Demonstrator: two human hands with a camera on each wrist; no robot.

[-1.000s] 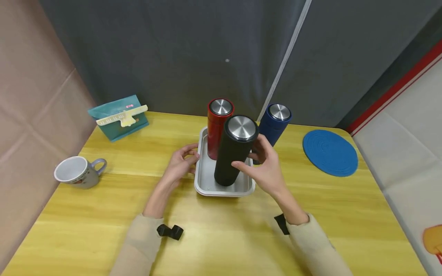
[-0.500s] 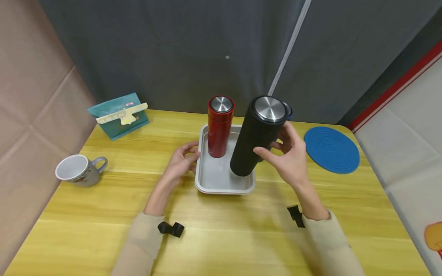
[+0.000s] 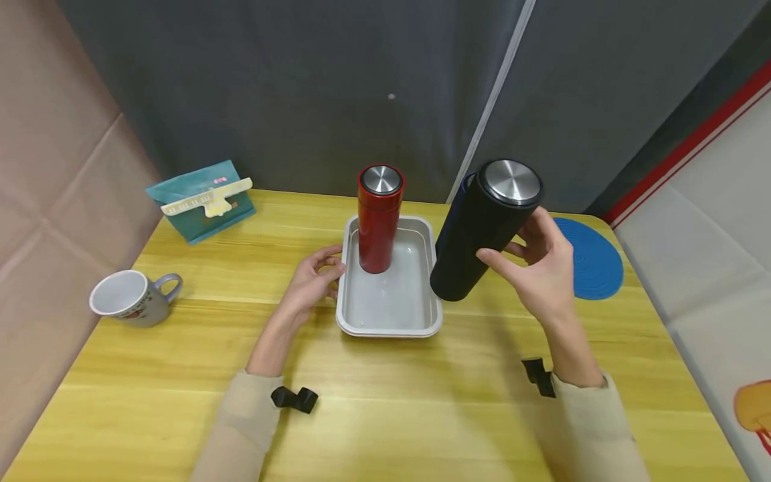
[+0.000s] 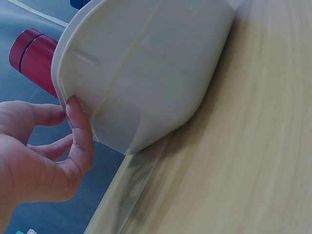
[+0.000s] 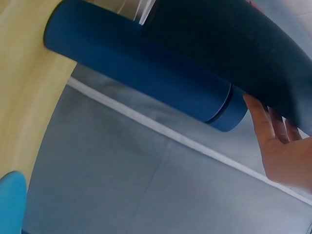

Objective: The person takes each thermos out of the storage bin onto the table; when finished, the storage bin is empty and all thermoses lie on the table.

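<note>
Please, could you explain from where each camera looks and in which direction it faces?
Head: worn on the head, facing forward and down over the table; left hand, right hand and both sleeves show.
Left wrist: on that wrist, facing the outer side of the tray; the left hand shows at its rim.
Right wrist: on that wrist, facing the black bottle and blue bottle; part of the right hand shows.
Head and left wrist both show the red bottle.
</note>
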